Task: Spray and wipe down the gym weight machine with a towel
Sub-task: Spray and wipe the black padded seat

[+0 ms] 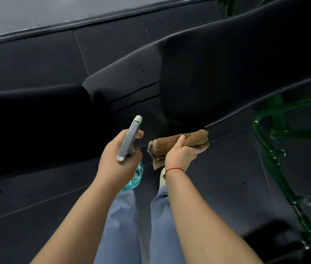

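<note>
My left hand grips a spray bottle with a grey trigger head and pale nozzle, its blue-tinted body showing below the hand. The nozzle points up and away toward the black padded bench of the weight machine. My right hand holds a folded brown towel just below the near edge of the large black pad, apart from it or barely touching; I cannot tell which. Both hands hover side by side in front of me.
A second black pad lies at the left. The machine's green metal frame runs down the right side. Dark rubber floor tiles spread below, with my legs in blue trousers and a pale shoe above them.
</note>
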The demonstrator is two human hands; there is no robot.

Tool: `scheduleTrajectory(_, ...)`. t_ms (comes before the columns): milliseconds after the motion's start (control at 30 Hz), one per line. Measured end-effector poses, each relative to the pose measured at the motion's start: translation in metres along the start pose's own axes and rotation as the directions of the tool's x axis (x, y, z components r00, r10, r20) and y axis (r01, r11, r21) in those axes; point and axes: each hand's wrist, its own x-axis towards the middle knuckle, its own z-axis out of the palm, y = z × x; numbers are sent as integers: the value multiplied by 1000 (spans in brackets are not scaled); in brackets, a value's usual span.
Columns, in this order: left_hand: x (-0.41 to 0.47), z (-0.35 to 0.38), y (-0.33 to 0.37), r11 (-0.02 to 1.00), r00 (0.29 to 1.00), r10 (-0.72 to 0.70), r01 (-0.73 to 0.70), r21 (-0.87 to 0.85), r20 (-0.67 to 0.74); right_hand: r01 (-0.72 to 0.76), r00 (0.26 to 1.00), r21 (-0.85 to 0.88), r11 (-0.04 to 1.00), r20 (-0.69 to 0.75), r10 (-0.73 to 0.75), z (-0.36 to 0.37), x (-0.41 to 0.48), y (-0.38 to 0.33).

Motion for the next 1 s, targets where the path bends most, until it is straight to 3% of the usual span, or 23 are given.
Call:
scheduleTrajectory(333,26,-63,0,1000,1000,0,0,-7,14,-264,963,13,965,-61,264,19,-32,-45)
scheduleTrajectory(400,31,-68,3,1000,1000,12,-12,-11,26,-173,983,2,985,-56,173,15,-38,-56)
scheduleTrajectory(500,38,-75,6,999,999,28,-27,-29,30,157,987,-55,986,-26,-159,12,-41,-76)
scheduleTrajectory(567,44,-80,3,998,999,33,-32,-48,29,402,911,-161,902,-36,-412,13,-28,-94)
scheduleTrajectory(633,47,-83,0,998,999,34,-32,-54,35,559,764,-328,761,-153,-627,9,-3,-115)
scheduleTrajectory(700,51,-87,-4,997,999,25,-22,-74,41,537,621,-538,650,-270,-736,10,26,-130)
scheduleTrajectory(733,52,-89,-7,996,999,13,-10,-88,40,481,604,-624,616,-274,-748,13,37,-136)
scheduleTrajectory(800,55,-92,-14,993,999,-16,20,-113,30,386,646,-741,550,-209,-734,24,53,-138)
scheduleTrajectory(867,58,-93,-19,988,999,-43,47,-144,25,361,637,-815,454,-140,-758,37,55,-128)
scheduleTrajectory(1000,59,-95,-24,985,998,-60,63,-161,25,473,612,-833,287,76,-787,75,25,-94)
